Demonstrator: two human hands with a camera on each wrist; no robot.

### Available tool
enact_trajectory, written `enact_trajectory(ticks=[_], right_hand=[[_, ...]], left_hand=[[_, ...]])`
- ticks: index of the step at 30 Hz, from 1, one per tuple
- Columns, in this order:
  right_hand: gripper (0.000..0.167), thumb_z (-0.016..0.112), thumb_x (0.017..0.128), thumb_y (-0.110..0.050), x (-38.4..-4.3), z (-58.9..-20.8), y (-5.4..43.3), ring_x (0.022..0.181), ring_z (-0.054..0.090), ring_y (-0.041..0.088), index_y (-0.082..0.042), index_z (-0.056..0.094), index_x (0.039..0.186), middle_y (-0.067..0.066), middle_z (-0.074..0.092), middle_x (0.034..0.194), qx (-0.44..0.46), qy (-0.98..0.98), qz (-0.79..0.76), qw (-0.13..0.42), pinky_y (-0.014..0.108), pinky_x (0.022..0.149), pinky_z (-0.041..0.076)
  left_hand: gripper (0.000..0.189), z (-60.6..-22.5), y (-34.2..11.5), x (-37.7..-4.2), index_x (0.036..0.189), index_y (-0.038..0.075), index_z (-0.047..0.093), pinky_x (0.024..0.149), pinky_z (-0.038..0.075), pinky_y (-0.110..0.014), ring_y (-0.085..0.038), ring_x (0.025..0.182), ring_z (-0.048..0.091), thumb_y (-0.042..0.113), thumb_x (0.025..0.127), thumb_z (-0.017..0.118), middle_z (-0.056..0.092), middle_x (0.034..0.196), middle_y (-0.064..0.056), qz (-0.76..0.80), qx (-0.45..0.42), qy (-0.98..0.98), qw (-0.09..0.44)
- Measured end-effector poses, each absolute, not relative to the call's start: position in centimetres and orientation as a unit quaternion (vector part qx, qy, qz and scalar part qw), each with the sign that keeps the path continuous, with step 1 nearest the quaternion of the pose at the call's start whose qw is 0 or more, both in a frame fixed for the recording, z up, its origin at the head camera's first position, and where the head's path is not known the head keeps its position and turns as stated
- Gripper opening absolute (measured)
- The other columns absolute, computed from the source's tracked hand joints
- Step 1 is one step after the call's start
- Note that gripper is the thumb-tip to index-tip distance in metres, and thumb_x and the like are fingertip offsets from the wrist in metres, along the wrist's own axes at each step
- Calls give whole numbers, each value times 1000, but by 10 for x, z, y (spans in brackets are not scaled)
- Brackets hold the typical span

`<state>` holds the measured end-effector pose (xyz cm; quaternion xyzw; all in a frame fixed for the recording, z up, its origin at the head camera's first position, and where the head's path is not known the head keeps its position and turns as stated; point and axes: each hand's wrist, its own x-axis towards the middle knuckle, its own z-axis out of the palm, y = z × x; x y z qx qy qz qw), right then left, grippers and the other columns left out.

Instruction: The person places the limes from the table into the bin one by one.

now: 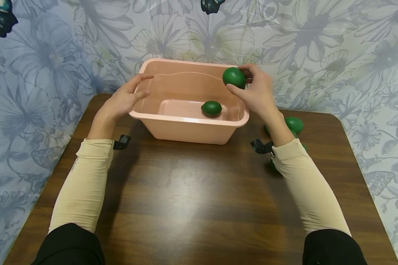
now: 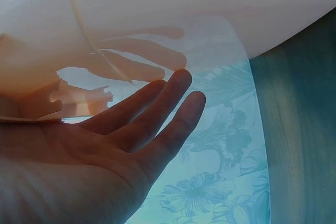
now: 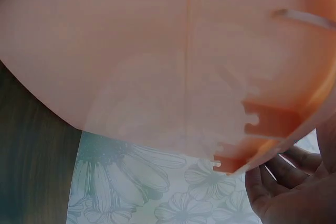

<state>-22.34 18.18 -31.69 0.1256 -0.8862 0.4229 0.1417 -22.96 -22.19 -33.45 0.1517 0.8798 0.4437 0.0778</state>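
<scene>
A pink plastic basin [image 1: 189,129] stands at the back of the table. Over its right end, my right hand [image 1: 258,92] holds a green lime [image 1: 233,77] between thumb and fingers. Another lime [image 1: 211,108] lies on the basin floor, toward the right. At the opposite end, my left hand [image 1: 119,101] has its fingers extended by the rim; in the left wrist view the fingers [image 2: 165,108] lie along the outside wall. The right wrist view shows part of the right hand [image 3: 289,187] beside the rim, with the held lime hidden.
On the brown wooden table [image 1: 185,198], several more limes [image 1: 294,124] lie under and beside the right forearm, partly covered by it. Flower-patterned covering [image 1: 335,55] rises right behind the basin. Each wrist wears a black strap mount [image 1: 122,142].
</scene>
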Motion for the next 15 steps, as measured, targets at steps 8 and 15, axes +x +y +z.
enact_trajectory(ticks=[8, 15], right_hand=[[58, 80, 94, -26, -224, -317, 177, 128, 63, 24, -7, 59, 144, 11, 65, 141, 111, -884, 432, 142, 34, 108, 52], [46, 73, 96, -16, -218, -323, 192, 126, 64, 26, -1, 62, 138, 14, 65, 139, 87, -859, 471, 182, 33, 107, 54]], left_hand=[[56, -336, -222, -230, 165, 21, 35, 130, 12, -55, -25, 161, 17, 24, 111, 51, 28, 173, -3, 446, 154, 879, 74], [56, -335, -220, -230, 165, 22, 35, 129, 15, -56, -27, 160, 21, 26, 111, 52, 30, 173, -3, 440, 152, 882, 74]])
